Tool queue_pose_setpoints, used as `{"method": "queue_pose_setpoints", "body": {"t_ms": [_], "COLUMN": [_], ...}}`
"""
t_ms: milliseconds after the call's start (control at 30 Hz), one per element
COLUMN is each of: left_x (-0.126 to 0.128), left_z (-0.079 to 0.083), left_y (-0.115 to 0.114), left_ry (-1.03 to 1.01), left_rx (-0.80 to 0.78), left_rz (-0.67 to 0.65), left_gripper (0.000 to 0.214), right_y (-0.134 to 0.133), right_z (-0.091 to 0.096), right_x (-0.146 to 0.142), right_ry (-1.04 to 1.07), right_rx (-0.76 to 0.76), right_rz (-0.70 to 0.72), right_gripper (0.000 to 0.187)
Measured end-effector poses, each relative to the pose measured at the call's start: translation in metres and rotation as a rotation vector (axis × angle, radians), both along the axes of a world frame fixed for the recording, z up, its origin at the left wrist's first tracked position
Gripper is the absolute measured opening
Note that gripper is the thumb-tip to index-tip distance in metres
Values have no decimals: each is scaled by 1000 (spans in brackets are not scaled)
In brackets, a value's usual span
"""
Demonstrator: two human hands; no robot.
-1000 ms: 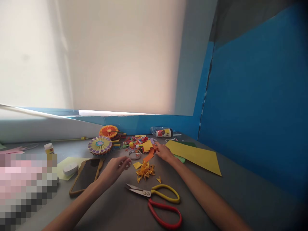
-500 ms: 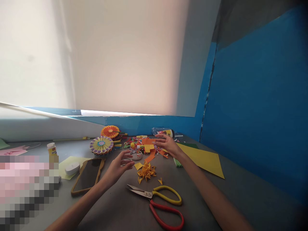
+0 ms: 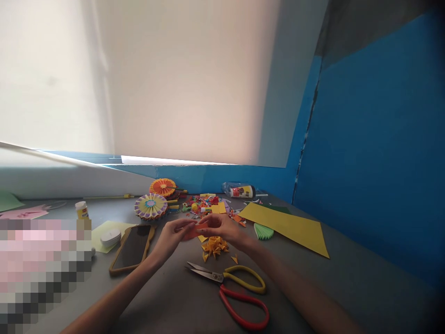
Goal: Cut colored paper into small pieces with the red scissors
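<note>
Head: 2 hands (image 3: pixel 173 235) (image 3: pixel 222 226) curl inward, pinching orange paper (image 3: pixel 191 233).

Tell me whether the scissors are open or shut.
Slightly open: the scissors lie on the table with a narrow gap between the blade tips, and the yellow handle and red handle stand apart.

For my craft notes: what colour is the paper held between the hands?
The paper is orange; the head view shows it best.

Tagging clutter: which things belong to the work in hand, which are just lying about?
In the work: orange paper, held between left hand and right hand; likely folded yellow pieces and scissors.
Probably just lying about: phone, rounded white object.
</note>
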State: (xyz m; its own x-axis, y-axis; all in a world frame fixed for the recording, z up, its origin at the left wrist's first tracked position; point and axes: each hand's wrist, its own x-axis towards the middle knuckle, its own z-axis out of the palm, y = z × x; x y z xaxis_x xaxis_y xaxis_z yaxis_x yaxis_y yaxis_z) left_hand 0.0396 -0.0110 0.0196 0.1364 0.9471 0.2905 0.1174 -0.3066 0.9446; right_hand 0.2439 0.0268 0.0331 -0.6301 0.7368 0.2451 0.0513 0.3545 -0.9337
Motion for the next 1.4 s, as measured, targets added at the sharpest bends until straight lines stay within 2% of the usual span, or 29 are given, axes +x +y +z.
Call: {"method": "queue_pose_setpoints", "body": {"t_ms": [133, 267, 400, 500, 600, 667, 767, 867, 1000, 1067, 1167, 1300, 1400], "left_x": [-16, -21, 7, 40, 65, 72, 65, 48, 31, 29, 28, 22, 16], "left_z": [0, 1, 12, 22, 27, 28, 25, 24, 24, 23, 21, 11, 2], "left_y": [9, 30, 61, 86, 102, 105, 102, 89, 62, 47, 32, 27, 27], "left_ry": [-35, -31, 44, 154, 88, -22, -137, -119, -59, -76, -81, -70, -30], "left_rx": [36, 15, 45, 74, 16, -50, -111, -114, -159, -128, -73, -80, -60], "left_rz": [110, 94, 18, 54, -32, -96, -229, -350, -383, -337, -190, -111, -83], "left_gripper": [49, 49, 44, 48, 68, 83, 84, 73, 66, 57, 51, 51, 45], "right_y": [9, 25, 43, 54, 59, 59, 55, 50, 47, 46, 44, 39, 36], "right_z": [6, 22, 28, 24, 19, 17, 15, 14, 8, 4, 0, -2, -3], "right_x": [7, 31, 55, 66, 67, 65, 58, 49, 38, 33, 26, 19, 18], "right_ry": [-37, 16, 122, 170, 159, 123, 72, 53, 52, 71, 75, 13, -23], "right_rx": [55, 124, 159, 175, 193, 205, 174, 144, 138, 109, 37, -39, -30], "right_rz": [-70, -263, -476, -554, -574, -565, -490, -428, -395, -350, -257, -229, -227], "right_gripper": [41, 42, 43, 44, 44, 43, 45, 47, 48, 48, 45, 41, 41]}}
